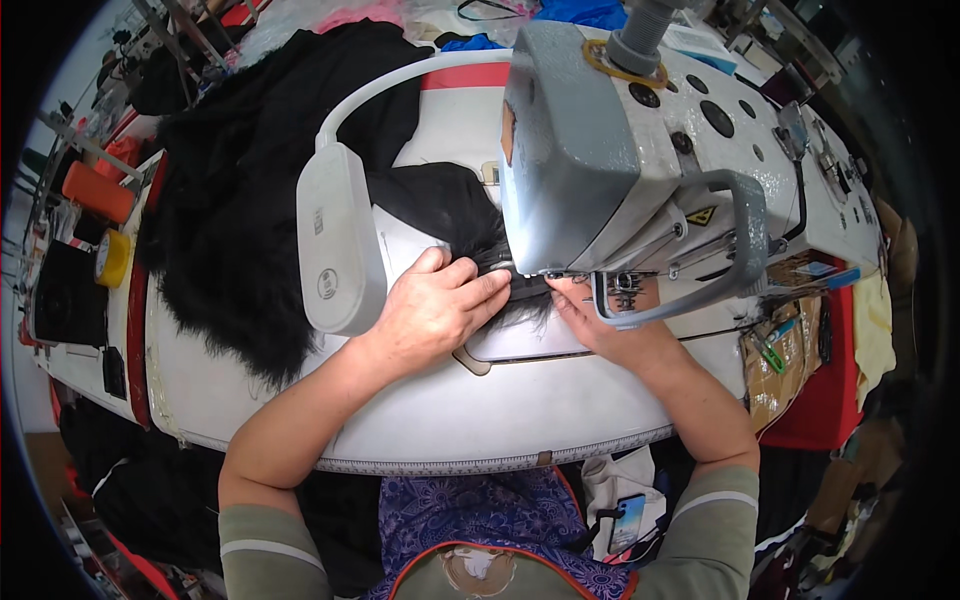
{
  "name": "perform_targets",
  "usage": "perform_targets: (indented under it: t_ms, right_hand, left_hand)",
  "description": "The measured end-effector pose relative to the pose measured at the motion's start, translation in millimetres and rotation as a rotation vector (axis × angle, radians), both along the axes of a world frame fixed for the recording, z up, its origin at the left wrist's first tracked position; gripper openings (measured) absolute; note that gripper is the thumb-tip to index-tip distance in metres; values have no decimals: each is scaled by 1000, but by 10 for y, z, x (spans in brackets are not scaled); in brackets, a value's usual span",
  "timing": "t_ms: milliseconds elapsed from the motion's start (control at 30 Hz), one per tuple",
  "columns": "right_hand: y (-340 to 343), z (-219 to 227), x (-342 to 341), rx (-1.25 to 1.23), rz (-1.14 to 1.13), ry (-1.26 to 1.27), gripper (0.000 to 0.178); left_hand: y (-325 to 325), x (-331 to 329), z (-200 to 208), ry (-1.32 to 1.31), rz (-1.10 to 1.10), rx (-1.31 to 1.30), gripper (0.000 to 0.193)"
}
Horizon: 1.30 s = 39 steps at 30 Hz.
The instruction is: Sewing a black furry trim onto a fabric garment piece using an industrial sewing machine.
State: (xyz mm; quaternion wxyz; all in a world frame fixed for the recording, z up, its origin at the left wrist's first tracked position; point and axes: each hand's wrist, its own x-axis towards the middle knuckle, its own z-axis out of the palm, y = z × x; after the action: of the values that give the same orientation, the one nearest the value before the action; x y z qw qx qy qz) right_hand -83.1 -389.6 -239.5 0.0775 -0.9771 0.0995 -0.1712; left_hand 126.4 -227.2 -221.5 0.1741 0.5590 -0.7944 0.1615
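Black furry fabric (440,205) lies on the bed of a sewing machine (570,150), with its edge passing under the machine's head by the needle. My left hand (435,305) grips this fabric just left of the needle, its fingers bent over the fur and pressing down. On the right of the needle my right hand (600,320) pinches the fabric's near edge between thumb and fingers. Part of that hand is behind the grey guard bar (745,235). A larger heap of black fur cloth (270,150) spreads over the table to the left.
A white lamp head (340,240) on a curved arm hangs above my left wrist. A measuring tape (480,466) runs along the white table's (480,425) front edge. Yellow tape (113,258) and an orange thread cone (98,192) stand far left. Green snips (770,355) lie at right.
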Motion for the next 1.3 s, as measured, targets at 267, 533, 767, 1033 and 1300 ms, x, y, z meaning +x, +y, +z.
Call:
perform_targets:
  t_ms: [267,533,767,1033,1300]
  right_hand:
    - [-48,-7,10,73,42,-45,21]
    - [-59,17,31,33,60,-67,18]
    - [-24,117,65,31,18,-170,12]
    - [-14,140,26,-107,49,38,15]
    - [-52,79,89,-188,33,-38,13]
  left_hand:
    - [-5,-48,-50,73,-80,28,33]
    - [44,-74,38,100,13,166,43]
    - [6,-79,50,165,15,197,41]
    - [23,-61,9,225,20,192,42]
    - [-1,-54,4,241,42,152,39]
